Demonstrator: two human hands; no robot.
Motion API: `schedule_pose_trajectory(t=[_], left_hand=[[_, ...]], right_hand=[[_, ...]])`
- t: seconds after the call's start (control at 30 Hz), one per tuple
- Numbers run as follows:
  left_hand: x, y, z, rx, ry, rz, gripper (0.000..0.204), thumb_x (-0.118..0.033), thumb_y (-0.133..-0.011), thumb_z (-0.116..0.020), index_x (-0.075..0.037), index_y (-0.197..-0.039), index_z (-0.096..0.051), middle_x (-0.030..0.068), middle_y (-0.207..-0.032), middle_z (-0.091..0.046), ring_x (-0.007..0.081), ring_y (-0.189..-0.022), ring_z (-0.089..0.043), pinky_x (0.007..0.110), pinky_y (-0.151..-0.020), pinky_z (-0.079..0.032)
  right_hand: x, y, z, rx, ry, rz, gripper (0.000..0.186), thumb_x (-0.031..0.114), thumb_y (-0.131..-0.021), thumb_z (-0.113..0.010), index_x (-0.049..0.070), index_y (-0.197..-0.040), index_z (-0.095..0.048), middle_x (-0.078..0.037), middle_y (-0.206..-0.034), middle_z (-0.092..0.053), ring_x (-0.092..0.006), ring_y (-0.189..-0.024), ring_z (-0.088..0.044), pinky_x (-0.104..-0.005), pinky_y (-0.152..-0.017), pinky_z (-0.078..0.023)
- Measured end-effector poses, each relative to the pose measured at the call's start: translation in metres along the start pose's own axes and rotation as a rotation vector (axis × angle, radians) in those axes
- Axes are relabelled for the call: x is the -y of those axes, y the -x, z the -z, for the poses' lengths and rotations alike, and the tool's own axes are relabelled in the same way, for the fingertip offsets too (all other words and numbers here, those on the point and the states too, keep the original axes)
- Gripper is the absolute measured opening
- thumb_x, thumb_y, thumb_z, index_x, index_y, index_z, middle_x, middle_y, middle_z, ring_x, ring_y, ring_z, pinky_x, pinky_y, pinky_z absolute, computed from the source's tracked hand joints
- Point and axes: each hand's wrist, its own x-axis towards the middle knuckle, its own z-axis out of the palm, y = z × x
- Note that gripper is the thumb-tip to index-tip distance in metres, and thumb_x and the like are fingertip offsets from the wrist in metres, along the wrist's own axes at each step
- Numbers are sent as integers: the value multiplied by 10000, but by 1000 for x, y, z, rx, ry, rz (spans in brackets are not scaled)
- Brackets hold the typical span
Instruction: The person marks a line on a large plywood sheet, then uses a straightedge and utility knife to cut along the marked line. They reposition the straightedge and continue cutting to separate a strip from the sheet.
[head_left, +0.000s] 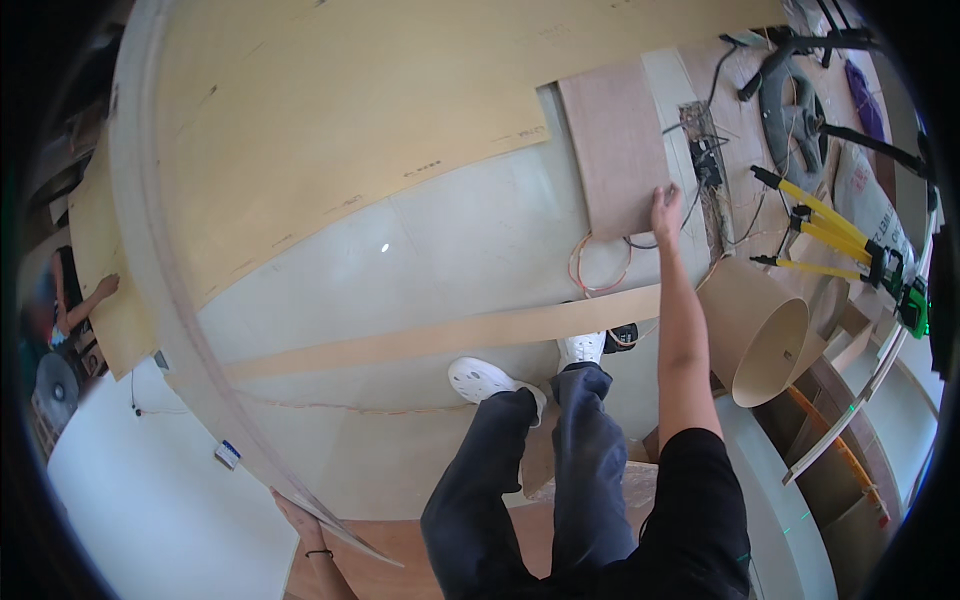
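Observation:
My right hand (666,208) is at the near right corner of a pinkish plywood board (610,135), its fingers gripping the edge; a loop of orange cable lies just below the board. At lower left, my left hand (298,516) holds the edge of a long, curved pale strip (160,300) that runs up the left of the view. A large yellowish sheet (340,90) spans the top. A narrow tan strip (440,330) crosses the pale floor near my white shoes.
Another person's arm (95,300) rests on a yellowish sheet at far left, near a fan (57,388). On the right are a yellow tripod (830,225), black cables, a dark grey base (790,110), a rolled tan sheet (750,330) and stacked curved boards (840,430).

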Motion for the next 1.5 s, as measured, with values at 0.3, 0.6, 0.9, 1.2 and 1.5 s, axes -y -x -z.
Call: schedule_pose_trajectory(t=[0.3,0.6,0.9,1.2,1.5], left_hand=[[19,-36,-59,-89,-240,-323,617,-520,-1043,-303,-29,-1406,-390,97,-1242,-537,204,-1101,-538,325,-965,-445],[-93,-2,-182,52,-111,-337,708,-508,-1042,-290,95,-1396,-400,201,-1408,-466,287,-1285,-454,358,-1106,-326],[-249,74,-268,300,-418,-616,689,-483,-1044,-252,109,-1293,-499,238,-1266,-576,316,-1196,-536,375,-1047,-372],[-274,94,-268,60,-870,-895,627,-428,-1044,-218,84,-1104,-574,337,-1033,-613,484,-986,-579,506,-914,-432],[-293,73,-222,97,-997,-1256,500,-399,-1003,-306,8,-1064,-590,340,-1033,-597,524,-980,-558,592,-836,-437]], right_hand=[[14,-52,50,-92,288,-123,818,608,-783,-672,82,-1374,-461,-239,-1367,-468,-395,-1312,-398,-480,-1063,-358],[16,4,51,-353,96,501,597,107,-797,-679,-23,-1316,-412,-255,-1308,-463,-428,-1243,-432,-508,-1051,-350],[149,155,95,-83,-500,917,671,170,-720,-770,123,-1303,-443,-212,-1356,-467,-407,-1268,-472,-565,-1072,-335],[322,102,173,152,91,1499,1199,608,-575,-816,247,-1551,-219,-161,-1582,-232,-366,-1469,-194,-661,-1147,-158],[297,139,111,355,278,1540,1128,544,-602,-807,179,-1527,-272,-209,-1523,-320,-398,-1430,-274,-645,-1138,-197]])
